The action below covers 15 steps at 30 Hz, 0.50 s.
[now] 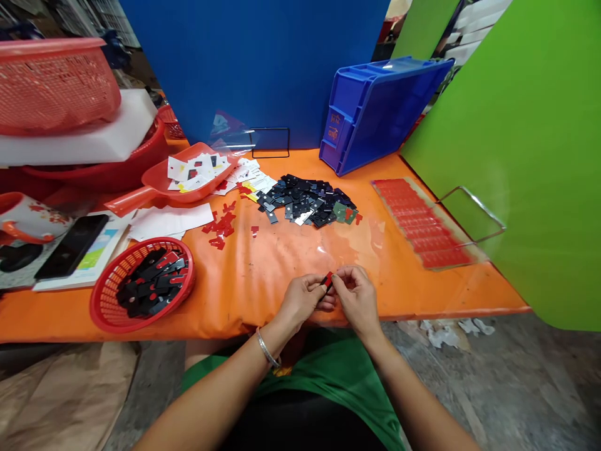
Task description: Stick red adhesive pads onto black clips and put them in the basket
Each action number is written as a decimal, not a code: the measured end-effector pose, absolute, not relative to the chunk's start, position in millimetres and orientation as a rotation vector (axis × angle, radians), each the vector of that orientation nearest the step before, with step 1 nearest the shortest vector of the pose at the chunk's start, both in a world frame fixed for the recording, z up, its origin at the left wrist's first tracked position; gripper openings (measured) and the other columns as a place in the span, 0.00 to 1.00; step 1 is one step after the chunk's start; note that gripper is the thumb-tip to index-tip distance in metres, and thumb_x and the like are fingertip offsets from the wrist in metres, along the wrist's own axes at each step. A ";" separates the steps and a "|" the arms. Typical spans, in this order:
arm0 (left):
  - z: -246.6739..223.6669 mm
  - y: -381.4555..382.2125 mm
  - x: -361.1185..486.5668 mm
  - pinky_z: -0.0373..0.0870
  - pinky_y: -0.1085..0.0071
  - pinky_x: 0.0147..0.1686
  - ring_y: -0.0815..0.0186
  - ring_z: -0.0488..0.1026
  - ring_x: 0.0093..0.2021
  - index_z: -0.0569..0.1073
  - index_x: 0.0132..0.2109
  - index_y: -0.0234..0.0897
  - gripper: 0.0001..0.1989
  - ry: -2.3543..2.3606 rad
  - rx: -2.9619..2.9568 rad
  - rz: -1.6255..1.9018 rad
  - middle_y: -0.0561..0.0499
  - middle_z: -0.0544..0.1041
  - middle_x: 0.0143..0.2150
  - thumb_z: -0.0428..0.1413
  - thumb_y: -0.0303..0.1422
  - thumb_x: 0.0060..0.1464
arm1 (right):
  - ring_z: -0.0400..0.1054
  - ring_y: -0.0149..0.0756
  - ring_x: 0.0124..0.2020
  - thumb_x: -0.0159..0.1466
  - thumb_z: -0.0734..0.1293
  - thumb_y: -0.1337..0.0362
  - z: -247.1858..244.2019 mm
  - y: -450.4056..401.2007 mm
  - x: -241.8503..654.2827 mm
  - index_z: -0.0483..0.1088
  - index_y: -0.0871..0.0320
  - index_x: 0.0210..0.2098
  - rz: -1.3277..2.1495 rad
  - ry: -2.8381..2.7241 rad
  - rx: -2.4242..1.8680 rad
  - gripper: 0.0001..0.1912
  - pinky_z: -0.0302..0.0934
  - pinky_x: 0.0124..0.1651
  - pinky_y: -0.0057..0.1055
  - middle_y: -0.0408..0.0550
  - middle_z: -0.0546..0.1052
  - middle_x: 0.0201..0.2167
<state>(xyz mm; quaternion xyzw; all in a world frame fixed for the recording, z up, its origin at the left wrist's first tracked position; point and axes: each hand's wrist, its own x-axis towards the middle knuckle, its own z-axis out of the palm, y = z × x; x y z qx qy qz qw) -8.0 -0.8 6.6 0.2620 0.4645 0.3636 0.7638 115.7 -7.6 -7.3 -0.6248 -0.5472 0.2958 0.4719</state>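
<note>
Near the table's front edge, my left hand [303, 299] pinches a small black piece with a red patch [327, 281]. My right hand [357, 297] meets it from the right, thumb and forefinger pressed together at the piece's upper end; whether a bit of film is between them is too small to tell. Beyond the hands lies a heap of black pieces [307, 197] with some green ones at its right. Small red bits [220, 227] are scattered left of the heap. A red basket [100, 305] at the left holds more black pieces, some with red patches.
An orange-red scoop [159, 181] holds white scraps. Behind the table stand a blue bin [385, 113] and a blue panel [263, 62]. A red sheet [417, 219] lies by the green panel [530, 156]. A phone [72, 246] and a mug [28, 219] are far left.
</note>
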 end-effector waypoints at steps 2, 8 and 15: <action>6.5 -0.8 -8.5 0.74 0.76 0.28 0.70 0.75 0.23 0.73 0.38 0.26 0.06 1.001 0.574 0.791 0.47 0.77 0.25 0.54 0.23 0.53 | 0.64 0.31 0.25 0.58 0.65 0.60 -9.2 -7.9 115.6 0.65 0.56 0.28 0.798 -1.302 -1.546 0.07 0.62 0.28 0.29 0.43 0.68 0.27; 7.9 -1.9 -9.6 0.75 0.73 0.30 0.68 0.76 0.24 0.74 0.37 0.27 0.07 0.986 0.587 0.803 0.47 0.77 0.26 0.58 0.27 0.51 | 0.66 0.29 0.21 0.53 0.70 0.55 -11.3 -5.5 118.1 0.60 0.55 0.38 0.999 -1.076 -1.476 0.19 0.63 0.26 0.29 0.41 0.70 0.29; 11.7 -2.1 -9.9 0.74 0.73 0.30 0.69 0.75 0.24 0.74 0.37 0.27 0.07 0.994 0.594 0.779 0.48 0.76 0.25 0.58 0.27 0.50 | 0.64 0.30 0.22 0.54 0.69 0.52 -5.7 -0.4 124.8 0.68 0.59 0.27 1.175 -1.242 -1.463 0.16 0.60 0.26 0.26 0.42 0.70 0.20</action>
